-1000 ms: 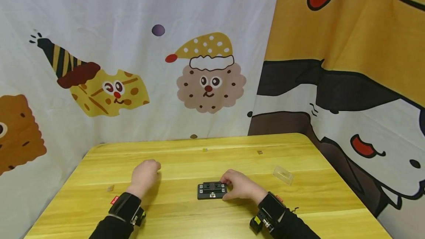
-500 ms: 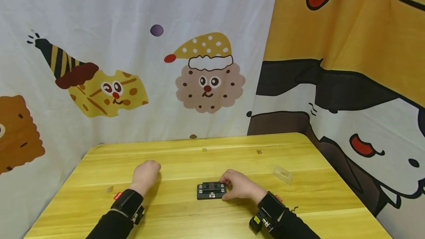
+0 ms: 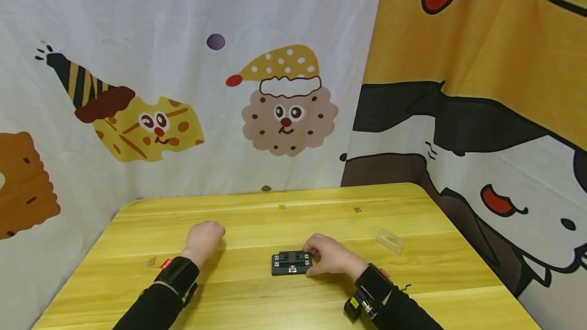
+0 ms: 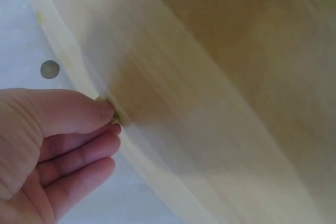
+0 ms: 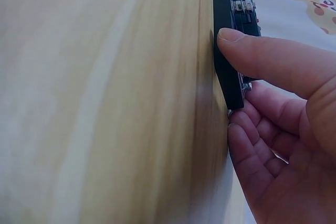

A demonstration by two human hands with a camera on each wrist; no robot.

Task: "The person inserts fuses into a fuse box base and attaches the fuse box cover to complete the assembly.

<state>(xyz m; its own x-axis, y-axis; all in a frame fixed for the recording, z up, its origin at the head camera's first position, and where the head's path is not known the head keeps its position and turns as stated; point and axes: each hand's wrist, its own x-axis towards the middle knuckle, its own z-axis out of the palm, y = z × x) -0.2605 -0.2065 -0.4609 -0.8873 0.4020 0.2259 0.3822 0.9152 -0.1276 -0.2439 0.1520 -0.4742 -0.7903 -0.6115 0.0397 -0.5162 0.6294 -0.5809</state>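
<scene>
"Left hand [image 3: 204, 240] is a bit nearer the black block [image 3: 291, 265] on the table [image 3: 257, 302] in the head view."

"Left wrist view?"

"It pinches a tiny gold thing [image 4: 116, 117]."

"Right wrist view?"

"Right hand [image 5: 304, 135] grips the black block's end."

The left grip [image 3: 204, 241] mostly hides a small brassy piece [image 4: 116, 117] — too little shows to identify it.

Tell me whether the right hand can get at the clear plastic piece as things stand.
Probably yes: nothing visible stands between the right hand and the clear plastic piece on the table, though that hand may first have to release the black block.
</scene>
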